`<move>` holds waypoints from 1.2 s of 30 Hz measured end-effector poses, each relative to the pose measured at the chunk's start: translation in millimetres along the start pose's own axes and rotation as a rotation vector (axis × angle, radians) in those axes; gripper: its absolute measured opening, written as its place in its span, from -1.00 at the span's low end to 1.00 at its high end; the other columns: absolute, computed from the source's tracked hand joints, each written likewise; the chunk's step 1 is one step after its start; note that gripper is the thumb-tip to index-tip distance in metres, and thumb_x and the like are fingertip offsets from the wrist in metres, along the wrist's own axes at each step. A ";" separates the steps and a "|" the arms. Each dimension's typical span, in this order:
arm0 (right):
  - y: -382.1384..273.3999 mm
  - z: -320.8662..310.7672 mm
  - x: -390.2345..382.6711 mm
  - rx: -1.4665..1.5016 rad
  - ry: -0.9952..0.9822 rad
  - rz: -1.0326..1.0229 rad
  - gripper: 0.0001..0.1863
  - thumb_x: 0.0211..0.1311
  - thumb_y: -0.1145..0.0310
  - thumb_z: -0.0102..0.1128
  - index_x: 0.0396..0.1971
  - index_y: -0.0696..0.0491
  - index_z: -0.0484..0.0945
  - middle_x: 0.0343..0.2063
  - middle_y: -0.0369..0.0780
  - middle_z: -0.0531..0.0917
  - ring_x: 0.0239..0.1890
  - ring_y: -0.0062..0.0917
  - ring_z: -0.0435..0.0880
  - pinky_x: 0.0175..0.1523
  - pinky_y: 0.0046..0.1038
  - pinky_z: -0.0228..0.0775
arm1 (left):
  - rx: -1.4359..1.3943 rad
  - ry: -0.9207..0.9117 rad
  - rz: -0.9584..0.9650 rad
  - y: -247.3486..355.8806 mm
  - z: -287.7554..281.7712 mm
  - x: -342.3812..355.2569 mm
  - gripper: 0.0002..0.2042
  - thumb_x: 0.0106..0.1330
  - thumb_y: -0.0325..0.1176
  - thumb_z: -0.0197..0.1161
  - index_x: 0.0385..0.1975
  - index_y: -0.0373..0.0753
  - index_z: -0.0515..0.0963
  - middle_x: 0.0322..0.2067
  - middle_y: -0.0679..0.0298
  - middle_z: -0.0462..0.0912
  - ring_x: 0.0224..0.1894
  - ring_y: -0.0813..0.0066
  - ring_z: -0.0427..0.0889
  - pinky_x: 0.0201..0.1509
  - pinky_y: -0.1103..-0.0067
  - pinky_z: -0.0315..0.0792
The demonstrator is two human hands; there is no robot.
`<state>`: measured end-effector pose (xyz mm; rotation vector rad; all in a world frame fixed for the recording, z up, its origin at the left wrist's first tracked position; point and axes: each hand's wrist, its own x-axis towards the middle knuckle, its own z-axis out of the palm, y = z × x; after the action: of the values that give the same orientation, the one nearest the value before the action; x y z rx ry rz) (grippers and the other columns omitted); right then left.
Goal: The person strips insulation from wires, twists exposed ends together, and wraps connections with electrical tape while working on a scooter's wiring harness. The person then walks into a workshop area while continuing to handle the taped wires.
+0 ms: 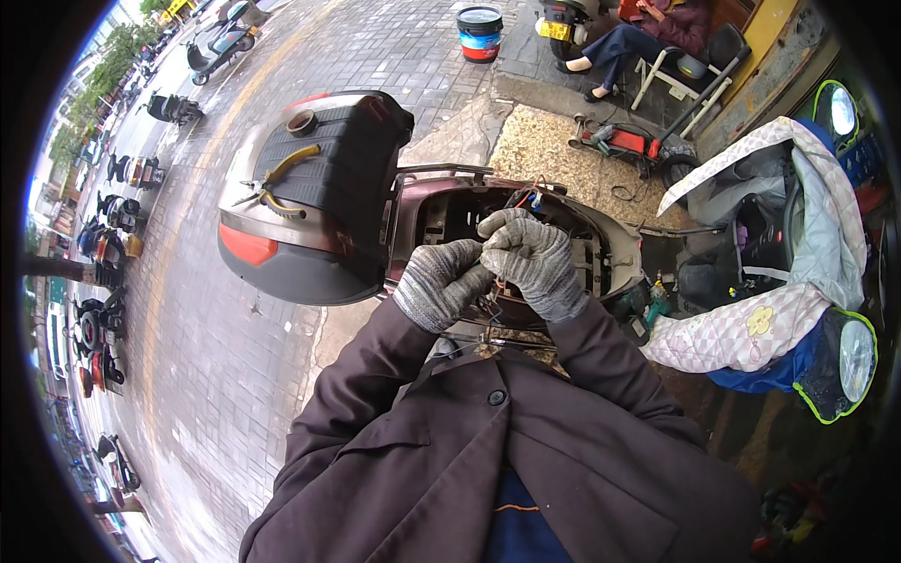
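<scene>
Both my hands wear grey knitted gloves and meet above the opened body of a scooter (610,249). My left hand (441,281) is closed, thumb and fingers pinched toward the right one. My right hand (533,258) is closed too, its fingertips pressed together against the left. Thin wires (495,298) come out below the joined fingers; the exact piece in the pinch is mostly hidden. More coloured wires with a small blue connector (536,201) stick up behind my right hand. Yellow-handled pliers (282,174) and a roll of tape (301,122) lie on the scooter's black rear box (328,169).
A light patterned cover (741,328) drapes the scooter's front at right. A green power tool (649,314) sits near the front of the opened body. Beyond are a red floor jack (624,141), a paint bucket (480,36) and a seated person (648,33). Parked scooters line the left.
</scene>
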<state>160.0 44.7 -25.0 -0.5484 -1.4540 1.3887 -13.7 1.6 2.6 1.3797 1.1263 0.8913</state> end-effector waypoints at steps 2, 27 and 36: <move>-1.7 1.9 -0.3 0.044 0.008 0.040 -0.88 0.07 0.63 0.25 -0.38 0.15 0.55 -0.18 -0.24 0.56 -0.19 -0.66 0.55 -0.07 -0.56 0.48 | 0.028 -0.014 0.030 4.9 -2.0 -1.6 -0.81 0.34 -0.40 0.19 -0.21 -0.41 0.58 -0.45 0.28 0.66 -0.38 0.69 0.55 -0.28 0.62 0.48; -23.4 -9.9 17.0 -0.294 -0.179 0.066 -0.87 0.05 0.52 0.28 -0.38 0.18 0.57 -0.41 -0.21 0.60 -0.32 -0.52 0.62 -0.15 -0.51 0.48 | 0.049 0.017 0.082 11.4 -19.3 -6.5 -0.79 0.35 -0.34 0.17 -0.26 -0.41 0.59 -0.60 0.32 0.60 -0.56 0.66 0.53 -0.46 0.66 0.43; -29.5 -2.4 16.2 -0.514 -0.168 -0.119 -0.90 0.02 0.57 0.28 -0.44 0.18 0.55 -0.45 -0.20 0.60 -0.35 -0.49 0.63 -0.19 -0.48 0.49 | -0.201 -0.005 -0.035 10.8 -18.7 -4.7 -0.78 0.34 -0.28 0.17 -0.31 -0.34 0.59 -0.57 0.36 0.59 -0.52 0.67 0.53 -0.44 0.68 0.40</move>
<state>164.8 52.7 7.4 -0.6632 -1.9639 0.9810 -31.1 2.8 16.1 1.1936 1.0246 0.9481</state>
